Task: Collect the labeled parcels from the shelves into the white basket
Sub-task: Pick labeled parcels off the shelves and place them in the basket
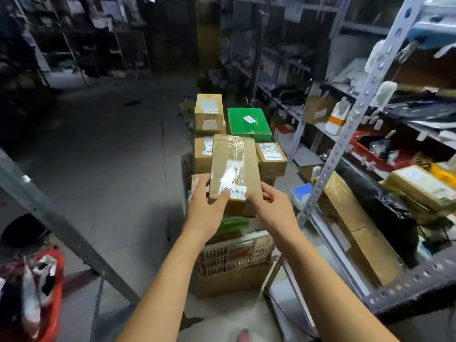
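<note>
Parcel (234, 169): brown taped box w/ white label, held up over stacked boxes (208, 112) in aisle.
L hand (206, 206): grips parcel's left edge.
R hand (269, 206): grips right edge.
Basket (237, 253): white, below hands.

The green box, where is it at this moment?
In the head view, the green box lies just right of centre, beside a brown carton on its left, beyond the taped parcel gripped by the left hand and right hand.

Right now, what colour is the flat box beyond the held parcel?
The flat box is green, white-labelled; head view.
</note>
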